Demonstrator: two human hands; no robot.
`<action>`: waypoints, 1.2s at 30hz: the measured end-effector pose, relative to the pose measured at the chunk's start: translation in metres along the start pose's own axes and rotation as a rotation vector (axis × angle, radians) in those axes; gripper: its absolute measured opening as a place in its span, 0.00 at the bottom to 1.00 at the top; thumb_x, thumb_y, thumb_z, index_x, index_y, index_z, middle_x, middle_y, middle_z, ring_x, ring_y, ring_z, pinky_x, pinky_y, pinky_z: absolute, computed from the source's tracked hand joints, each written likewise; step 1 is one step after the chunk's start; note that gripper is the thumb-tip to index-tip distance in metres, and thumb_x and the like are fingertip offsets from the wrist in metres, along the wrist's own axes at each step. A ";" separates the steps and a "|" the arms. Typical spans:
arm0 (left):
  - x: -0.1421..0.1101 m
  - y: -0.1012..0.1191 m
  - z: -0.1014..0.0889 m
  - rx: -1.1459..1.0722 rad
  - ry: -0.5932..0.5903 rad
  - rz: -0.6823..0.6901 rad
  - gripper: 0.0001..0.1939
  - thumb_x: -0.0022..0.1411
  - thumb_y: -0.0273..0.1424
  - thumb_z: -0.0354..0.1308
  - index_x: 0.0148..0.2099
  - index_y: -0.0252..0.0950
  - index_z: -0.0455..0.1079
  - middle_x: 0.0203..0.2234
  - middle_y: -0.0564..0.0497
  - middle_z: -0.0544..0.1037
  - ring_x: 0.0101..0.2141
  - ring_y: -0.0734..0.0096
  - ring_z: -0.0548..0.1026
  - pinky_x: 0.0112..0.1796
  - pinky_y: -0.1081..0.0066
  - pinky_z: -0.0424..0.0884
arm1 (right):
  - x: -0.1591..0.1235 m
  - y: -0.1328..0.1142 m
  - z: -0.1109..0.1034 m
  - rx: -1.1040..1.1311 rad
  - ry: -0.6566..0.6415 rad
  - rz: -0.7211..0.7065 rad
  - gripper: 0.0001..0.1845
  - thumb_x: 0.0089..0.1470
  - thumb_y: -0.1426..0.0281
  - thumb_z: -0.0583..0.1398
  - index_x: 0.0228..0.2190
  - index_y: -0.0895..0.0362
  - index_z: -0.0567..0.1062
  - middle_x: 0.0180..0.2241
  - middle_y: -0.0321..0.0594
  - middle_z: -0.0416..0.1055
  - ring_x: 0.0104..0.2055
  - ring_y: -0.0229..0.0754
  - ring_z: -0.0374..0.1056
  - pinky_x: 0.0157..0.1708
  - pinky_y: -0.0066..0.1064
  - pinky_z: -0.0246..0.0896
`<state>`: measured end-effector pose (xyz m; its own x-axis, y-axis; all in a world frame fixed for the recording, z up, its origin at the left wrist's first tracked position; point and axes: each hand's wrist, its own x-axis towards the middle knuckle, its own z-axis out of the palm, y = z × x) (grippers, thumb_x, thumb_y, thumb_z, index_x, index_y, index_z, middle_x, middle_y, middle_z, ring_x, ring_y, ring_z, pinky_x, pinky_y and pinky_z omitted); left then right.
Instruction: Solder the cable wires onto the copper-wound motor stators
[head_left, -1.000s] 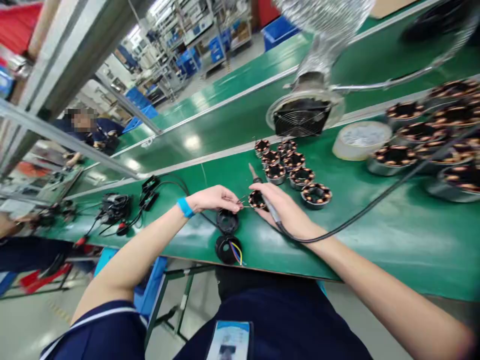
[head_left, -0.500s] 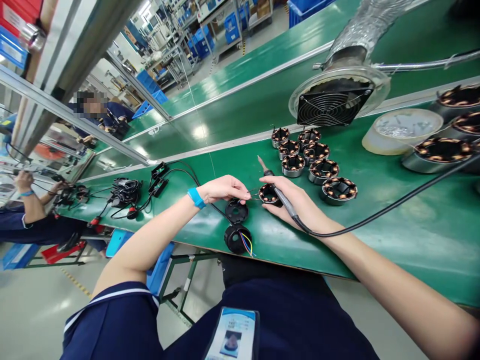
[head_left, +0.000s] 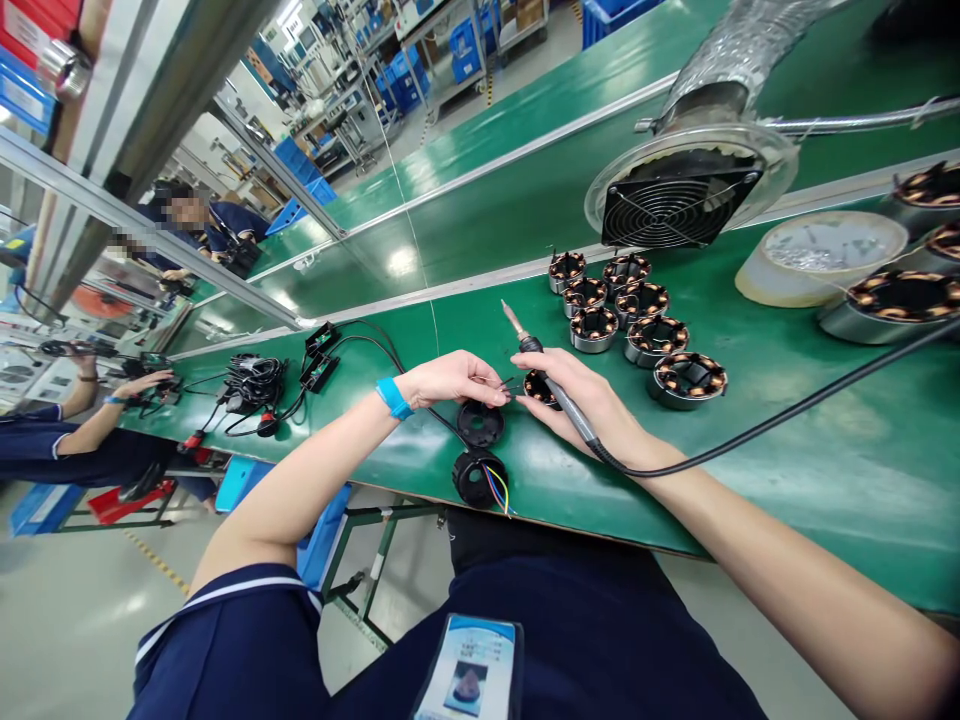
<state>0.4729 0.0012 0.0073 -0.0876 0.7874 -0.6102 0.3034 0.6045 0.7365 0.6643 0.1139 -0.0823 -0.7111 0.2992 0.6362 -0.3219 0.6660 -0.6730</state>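
My left hand (head_left: 461, 382), with a blue band on its wrist, is closed in a pinch on thin wires at the left side of a small motor stator (head_left: 541, 388). My right hand (head_left: 581, 405) holds a soldering iron (head_left: 564, 392) across its palm, the bare tip pointing up and away to the left. Its fingers also lie around the stator, which they partly cover. Just below my left hand lies a round black cover (head_left: 481, 424). Nearer the table edge is a black round housing (head_left: 478, 478) with blue, red and yellow wires.
Several copper-wound stators (head_left: 657, 340) stand right of my hands. Behind them hangs a fume-extractor fan (head_left: 679, 208). A white tub (head_left: 821, 258) and larger stators (head_left: 896, 305) are farther right. Coiled black cables (head_left: 256, 385) lie left. Co-workers' hands (head_left: 146, 385) are at far left.
The soldering iron and my right hand have shifted slightly left, the tip swinging away from the standing stators. My left hand keeps its pinch. A co-worker's hands at far left have moved.
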 end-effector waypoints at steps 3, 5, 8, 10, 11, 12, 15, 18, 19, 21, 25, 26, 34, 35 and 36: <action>0.001 0.000 0.004 0.018 0.034 0.016 0.20 0.50 0.45 0.71 0.29 0.31 0.76 0.24 0.51 0.75 0.25 0.78 0.64 0.26 0.73 0.52 | 0.000 -0.001 0.000 -0.002 -0.009 0.015 0.25 0.62 0.74 0.59 0.59 0.50 0.67 0.51 0.46 0.70 0.49 0.49 0.72 0.48 0.40 0.71; 0.002 0.001 0.007 0.024 0.050 0.023 0.20 0.50 0.45 0.71 0.27 0.32 0.75 0.23 0.51 0.74 0.25 0.77 0.64 0.27 0.73 0.53 | 0.000 -0.001 0.000 -0.003 -0.009 0.015 0.25 0.62 0.74 0.59 0.59 0.50 0.67 0.51 0.46 0.70 0.50 0.49 0.71 0.48 0.40 0.71; 0.001 0.002 0.010 0.033 0.064 0.035 0.20 0.50 0.45 0.70 0.26 0.32 0.74 0.22 0.52 0.73 0.26 0.76 0.64 0.28 0.73 0.54 | 0.000 -0.002 -0.001 -0.001 -0.008 0.009 0.24 0.62 0.74 0.59 0.59 0.50 0.67 0.51 0.46 0.70 0.50 0.49 0.71 0.48 0.39 0.71; 0.000 0.002 0.010 0.039 0.067 0.038 0.20 0.51 0.46 0.70 0.26 0.32 0.75 0.22 0.52 0.72 0.26 0.76 0.64 0.28 0.72 0.54 | -0.001 -0.002 -0.001 0.003 -0.007 0.004 0.24 0.63 0.75 0.59 0.58 0.51 0.67 0.51 0.46 0.70 0.50 0.49 0.71 0.48 0.39 0.71; -0.001 0.001 0.009 0.041 0.064 0.037 0.20 0.51 0.46 0.70 0.27 0.32 0.75 0.23 0.52 0.72 0.26 0.77 0.63 0.28 0.72 0.53 | -0.001 -0.003 0.000 0.008 -0.007 0.000 0.24 0.63 0.75 0.59 0.58 0.51 0.67 0.51 0.46 0.70 0.51 0.49 0.71 0.49 0.39 0.71; -0.001 0.001 0.008 0.043 0.057 0.032 0.21 0.51 0.47 0.70 0.28 0.32 0.75 0.23 0.52 0.73 0.25 0.77 0.62 0.27 0.72 0.52 | -0.001 -0.003 0.000 0.014 -0.005 -0.005 0.24 0.63 0.75 0.59 0.58 0.50 0.67 0.52 0.46 0.70 0.51 0.49 0.71 0.49 0.38 0.71; -0.004 0.001 0.004 0.024 0.025 0.011 0.22 0.54 0.49 0.68 0.32 0.31 0.78 0.26 0.51 0.76 0.23 0.80 0.58 0.25 0.72 0.48 | -0.002 -0.003 0.001 0.021 0.007 -0.014 0.24 0.63 0.76 0.58 0.59 0.50 0.66 0.53 0.46 0.69 0.53 0.48 0.71 0.51 0.38 0.71; -0.005 0.001 0.002 0.018 0.007 0.026 0.23 0.58 0.49 0.65 0.33 0.31 0.79 0.27 0.49 0.77 0.23 0.80 0.59 0.25 0.72 0.49 | -0.002 -0.002 0.002 0.010 0.014 -0.030 0.24 0.65 0.76 0.57 0.60 0.50 0.65 0.56 0.48 0.67 0.56 0.47 0.70 0.53 0.37 0.70; -0.005 0.002 0.002 0.032 0.005 0.040 0.22 0.59 0.48 0.65 0.33 0.31 0.79 0.27 0.49 0.77 0.23 0.79 0.61 0.26 0.72 0.50 | -0.002 -0.002 0.003 0.011 0.009 -0.037 0.25 0.65 0.76 0.56 0.61 0.50 0.65 0.58 0.48 0.66 0.57 0.47 0.70 0.54 0.37 0.70; -0.005 0.003 0.003 0.063 -0.008 0.063 0.21 0.59 0.46 0.65 0.35 0.31 0.80 0.26 0.49 0.77 0.26 0.76 0.65 0.27 0.73 0.54 | -0.002 -0.002 0.004 0.019 -0.003 -0.051 0.26 0.66 0.76 0.55 0.62 0.49 0.64 0.60 0.48 0.64 0.58 0.46 0.69 0.55 0.37 0.69; -0.002 0.001 0.007 0.023 0.006 0.112 0.19 0.59 0.45 0.66 0.37 0.31 0.81 0.25 0.49 0.76 0.28 0.73 0.69 0.30 0.73 0.58 | -0.001 -0.001 0.010 0.044 0.042 -0.053 0.23 0.65 0.78 0.54 0.59 0.52 0.68 0.54 0.48 0.69 0.54 0.44 0.71 0.52 0.35 0.70; 0.000 -0.001 0.009 -0.014 0.033 0.129 0.19 0.58 0.45 0.67 0.36 0.31 0.80 0.25 0.49 0.76 0.28 0.73 0.68 0.30 0.73 0.58 | -0.001 -0.001 0.012 0.059 0.070 -0.031 0.22 0.65 0.78 0.54 0.57 0.53 0.69 0.52 0.47 0.70 0.52 0.44 0.72 0.51 0.35 0.70; 0.014 -0.012 0.014 -0.286 0.250 0.211 0.21 0.53 0.48 0.71 0.36 0.33 0.78 0.25 0.52 0.75 0.26 0.77 0.65 0.27 0.76 0.55 | 0.003 -0.010 0.023 0.155 0.206 0.092 0.22 0.61 0.77 0.55 0.55 0.52 0.70 0.50 0.42 0.74 0.51 0.44 0.73 0.55 0.39 0.70; 0.016 -0.012 0.010 -0.270 0.250 0.216 0.22 0.53 0.48 0.71 0.36 0.33 0.78 0.26 0.51 0.75 0.27 0.77 0.66 0.28 0.76 0.56 | 0.004 -0.010 0.021 0.111 0.221 0.085 0.23 0.62 0.77 0.54 0.57 0.50 0.69 0.51 0.41 0.74 0.52 0.45 0.73 0.56 0.39 0.70; 0.019 -0.011 0.004 -0.245 0.254 0.222 0.22 0.53 0.49 0.71 0.36 0.33 0.78 0.27 0.51 0.76 0.27 0.77 0.66 0.27 0.76 0.56 | 0.005 -0.010 0.018 0.068 0.234 0.080 0.25 0.63 0.76 0.54 0.59 0.49 0.67 0.53 0.40 0.73 0.54 0.45 0.72 0.57 0.40 0.70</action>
<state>0.4720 0.0092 -0.0142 -0.2859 0.8880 -0.3602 0.1088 0.4036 0.9085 0.6523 0.0964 -0.0793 -0.5741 0.5044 0.6450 -0.3174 0.5890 -0.7432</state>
